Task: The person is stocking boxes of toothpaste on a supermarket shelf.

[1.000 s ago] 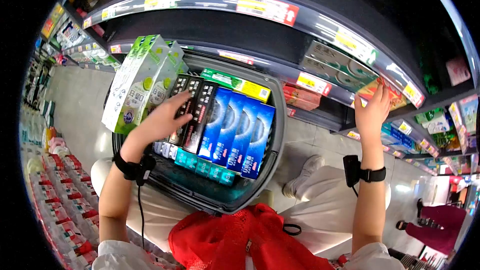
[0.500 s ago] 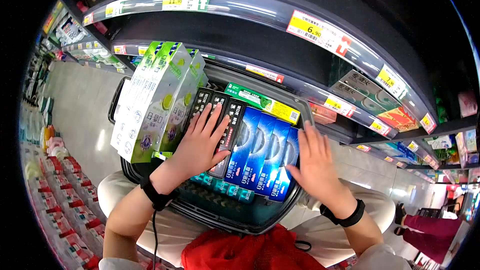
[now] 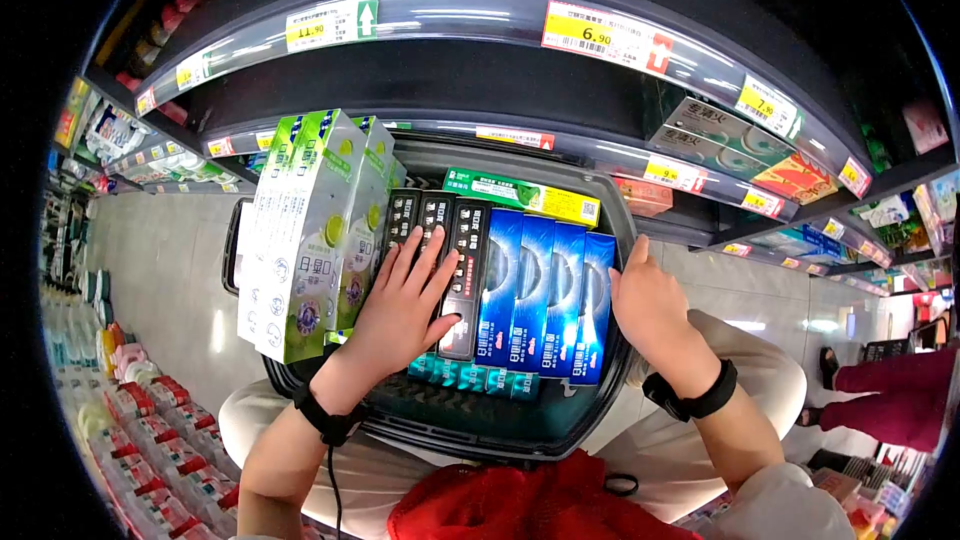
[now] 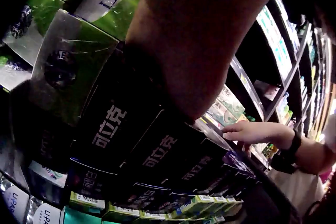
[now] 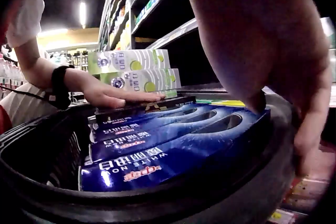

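A dark basket (image 3: 520,452) holds upright rows of boxes. My left hand (image 3: 395,315) lies flat with spread fingers on the black boxes (image 3: 467,270). Right of them stand several blue boxes (image 3: 530,290); a green and yellow box (image 3: 520,197) lies along the back, and teal boxes (image 3: 470,377) are at the front. Tall green and white boxes (image 3: 310,230) rise at the basket's left. My right hand (image 3: 650,305) is at the basket's right rim, beside the last blue box; in the right wrist view its thumb reaches that box and its fingers hang outside the rim (image 5: 286,182).
Dark shelves with price labels (image 3: 600,37) curve behind the basket, with grey-green boxes (image 3: 720,130) and orange boxes (image 3: 810,180) at the right. Red-and-white packages (image 3: 150,420) stand at lower left. A person in dark red trousers (image 3: 890,400) is at the far right.
My right hand has come from the shelf's orange boxes to the basket's right rim. My left hand has gone from above the black boxes to lying on them.
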{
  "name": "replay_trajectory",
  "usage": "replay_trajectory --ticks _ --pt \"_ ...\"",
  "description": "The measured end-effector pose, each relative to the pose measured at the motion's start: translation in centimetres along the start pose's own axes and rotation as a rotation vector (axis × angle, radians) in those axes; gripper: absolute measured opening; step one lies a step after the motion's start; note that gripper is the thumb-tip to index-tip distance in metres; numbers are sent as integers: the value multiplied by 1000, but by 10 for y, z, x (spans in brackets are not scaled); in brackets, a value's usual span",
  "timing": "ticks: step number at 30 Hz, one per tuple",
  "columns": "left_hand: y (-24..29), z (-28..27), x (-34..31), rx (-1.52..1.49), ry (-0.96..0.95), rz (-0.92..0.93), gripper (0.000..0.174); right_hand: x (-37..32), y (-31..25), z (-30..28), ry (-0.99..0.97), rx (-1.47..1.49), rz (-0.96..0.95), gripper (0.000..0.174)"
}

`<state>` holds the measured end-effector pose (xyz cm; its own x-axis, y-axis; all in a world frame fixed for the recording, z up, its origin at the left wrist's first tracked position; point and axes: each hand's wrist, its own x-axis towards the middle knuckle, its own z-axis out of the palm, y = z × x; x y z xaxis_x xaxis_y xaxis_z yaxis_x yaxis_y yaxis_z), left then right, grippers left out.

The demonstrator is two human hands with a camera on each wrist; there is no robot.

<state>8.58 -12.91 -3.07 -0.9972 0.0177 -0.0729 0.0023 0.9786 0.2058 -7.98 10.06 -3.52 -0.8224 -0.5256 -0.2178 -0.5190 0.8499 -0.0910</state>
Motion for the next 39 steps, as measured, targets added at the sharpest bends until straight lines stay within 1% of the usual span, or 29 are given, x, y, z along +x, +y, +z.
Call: replay_trajectory --ticks 2,3,5,8,12,15,17,18,21,22,24,25,28,29,30,32,36,38,39 --pt "-1 0 0 -3 1 9 64 5 0 4 66 9 3 54" --pt "-2 0 -1 -5 -6 12 64 7 2 5 64 8 10 54" --pt "-3 0 -2 -11 -15 19 64 10 5 6 22 48 14 47" --pt "-3 -1 -3 -22 -20 31 64 13 6 7 18 61 22 44" --pt "-5 0 -4 4 -13 47 64 17 3 4 21 47 41 45" --pt "-7 0 -5 -27 -12 56 64 21 2 3 -10 -2 46 41" --pt "-8 1 -5 -32 3 59 64 24 1 2 4 -10 47 35" --pt "-8 1 -5 -33 7 57 64 25 0 1 2 -4 38 35" --pt "-8 2 -6 -32 21 55 64 32 -1 0 -6 -96 31 21" --pt "-7 3 -6 -28 27 54 64 33 -2 -1 -7 -84 20 21" --pt "-8 5 -6 -23 45 60 63 35 -4 -5 -11 -141 13 15" --pt "-8 5 -6 -16 48 60 63 37 -2 -2 18 -164 -16 13" --pt "-9 6 -6 -3 62 68 62 41 -3 -1 -19 -217 -9 18" --pt "-9 6 -7 -4 68 72 61 41 -2 1 -8 -264 -27 27" --pt "-9 6 -7 -7 76 78 61 41 -2 1 -6 -261 -29 27" --pt "-9 8 -7 -3 83 80 61 39 -3 -1 -29 -265 -20 34" --pt "-8 2 -7 -15 64 71 63 34 0 1 52 -299 -49 30" --pt "-6 -7 -8 -86 -3 54 63 33 2 0 111 -291 -91 23" --pt "-4 -12 -8 -126 -62 43 63 32 4 1 112 -297 -74 23"
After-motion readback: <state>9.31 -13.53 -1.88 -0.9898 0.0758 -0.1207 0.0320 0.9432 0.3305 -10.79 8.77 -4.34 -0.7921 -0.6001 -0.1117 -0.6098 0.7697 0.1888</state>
